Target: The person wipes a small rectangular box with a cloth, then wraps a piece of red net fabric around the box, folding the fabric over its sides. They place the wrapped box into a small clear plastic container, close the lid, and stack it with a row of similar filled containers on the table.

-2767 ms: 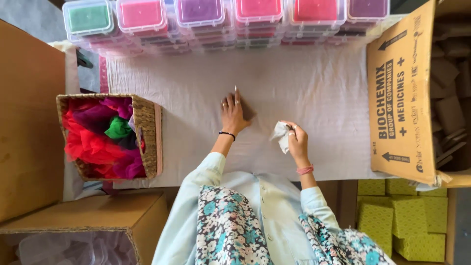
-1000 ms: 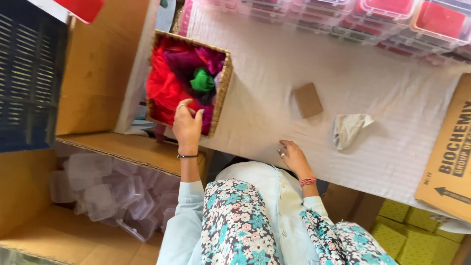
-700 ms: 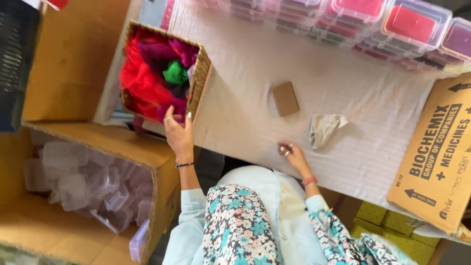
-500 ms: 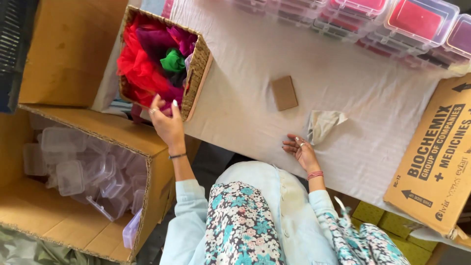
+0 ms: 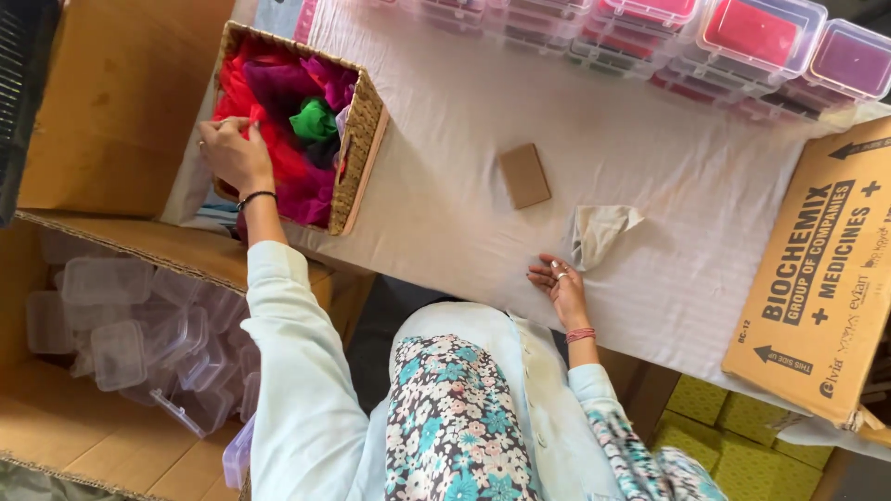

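Overhead, white-clothed table (image 5: 464, 195) between open cardboard boxes (image 5: 102, 353).

bright daylight | soft shadows | sharp focus | slight edge distortion

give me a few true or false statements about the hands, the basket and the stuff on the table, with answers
1. The left hand is in the basket of coloured cloth. True.
2. The right hand holds the brown card. False: the card lies apart from it on the table, and the hand rests by the table edge.
3. A crumpled pale cloth lies just beyond the right hand. True.
4. The basket holds only red cloth. False: green and purple pieces show too.
5. The box by the left arm is full of yarn. False: it holds clear plastic tubs.
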